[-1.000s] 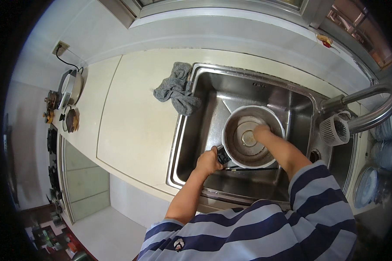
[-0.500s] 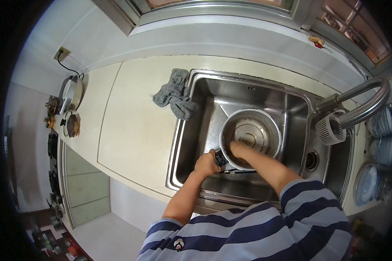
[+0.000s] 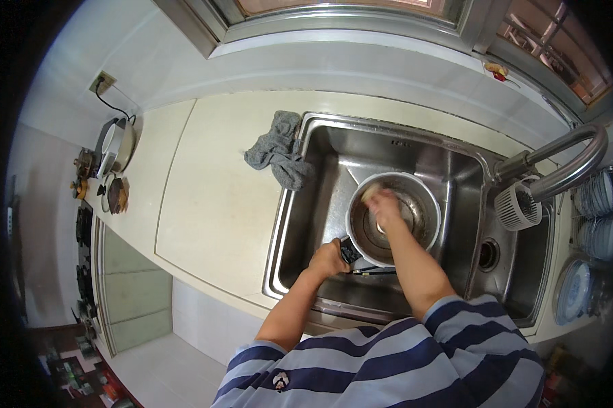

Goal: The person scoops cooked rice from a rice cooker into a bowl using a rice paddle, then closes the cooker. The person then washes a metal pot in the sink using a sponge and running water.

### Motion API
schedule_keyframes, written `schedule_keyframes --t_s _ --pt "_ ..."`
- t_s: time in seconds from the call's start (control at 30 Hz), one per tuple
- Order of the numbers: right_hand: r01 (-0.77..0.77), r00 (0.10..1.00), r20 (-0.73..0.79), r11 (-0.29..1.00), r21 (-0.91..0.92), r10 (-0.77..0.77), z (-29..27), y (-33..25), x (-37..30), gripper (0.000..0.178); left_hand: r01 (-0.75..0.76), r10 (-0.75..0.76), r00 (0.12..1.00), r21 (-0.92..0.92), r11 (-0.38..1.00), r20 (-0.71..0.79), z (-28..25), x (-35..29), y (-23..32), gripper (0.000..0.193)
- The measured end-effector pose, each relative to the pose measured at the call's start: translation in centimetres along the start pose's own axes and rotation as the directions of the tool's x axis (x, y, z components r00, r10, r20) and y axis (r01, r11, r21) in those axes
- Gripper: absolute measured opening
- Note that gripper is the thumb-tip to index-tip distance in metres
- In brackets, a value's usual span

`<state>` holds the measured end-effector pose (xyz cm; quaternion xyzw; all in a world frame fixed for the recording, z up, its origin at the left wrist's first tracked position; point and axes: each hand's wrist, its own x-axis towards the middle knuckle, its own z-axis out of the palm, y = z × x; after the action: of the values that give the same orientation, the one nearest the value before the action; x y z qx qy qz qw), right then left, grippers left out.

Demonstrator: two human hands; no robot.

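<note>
A round silver metal pot stands in the larger basin of the steel sink. My left hand is closed around the pot's short black handle on its near left side. Inside the pot, my right hand is against the far left part of the inner wall, smeared by motion. A pale tan thing shows at its fingers, too blurred to name. The pot's bottom looks brownish and wet. Under the near rim lies a thin dark bar, partly hidden by the pot.
A grey cloth hangs over the sink's far left corner. The curved faucet and a white plastic strainer cup are at the right, by the small basin's drain. Plates stand at the far right, a pan far left.
My right hand has swept from the near left part of the pot's inside to the far left part. My left hand keeps its grip on the handle.
</note>
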<state>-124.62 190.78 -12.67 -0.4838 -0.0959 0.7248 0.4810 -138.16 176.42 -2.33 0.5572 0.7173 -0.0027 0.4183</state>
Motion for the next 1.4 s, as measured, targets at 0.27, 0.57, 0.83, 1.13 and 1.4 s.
schedule_keyframes --t_s 0.27,0.57,0.83,1.13,1.4 --pt "0.547 0.826 -0.125 0.835 -0.052 -0.549 3.8 -3.0 -1.2 0.017 -0.072 0.069 0.997 -0.134 0.988 -0.026 0.8 0.2 -0.9 0.047" --pt "0.870 0.427 0.833 0.093 -0.485 0.353 -1.4 -3.9 -11.0 0.026 0.034 -0.028 0.999 -0.146 0.989 0.042 0.8 0.7 -0.7 0.043" --pt "0.793 0.366 0.407 -0.509 0.334 0.837 -2.0 -19.0 -7.9 0.013 0.040 -0.035 0.998 -0.114 0.993 0.046 0.2 0.7 -0.5 0.049" --pt "0.679 -0.024 0.798 -0.576 0.455 0.602 2.3 -18.4 -1.4 0.010 0.027 -0.026 0.999 0.008 1.000 -0.044 0.1 0.6 -0.6 0.047" --pt "0.689 0.606 0.793 -0.461 -0.559 -0.055 -8.4 -18.9 -14.8 0.019 -0.164 0.317 0.829 0.342 0.925 -0.460 -0.1 -0.4 1.0 0.064"
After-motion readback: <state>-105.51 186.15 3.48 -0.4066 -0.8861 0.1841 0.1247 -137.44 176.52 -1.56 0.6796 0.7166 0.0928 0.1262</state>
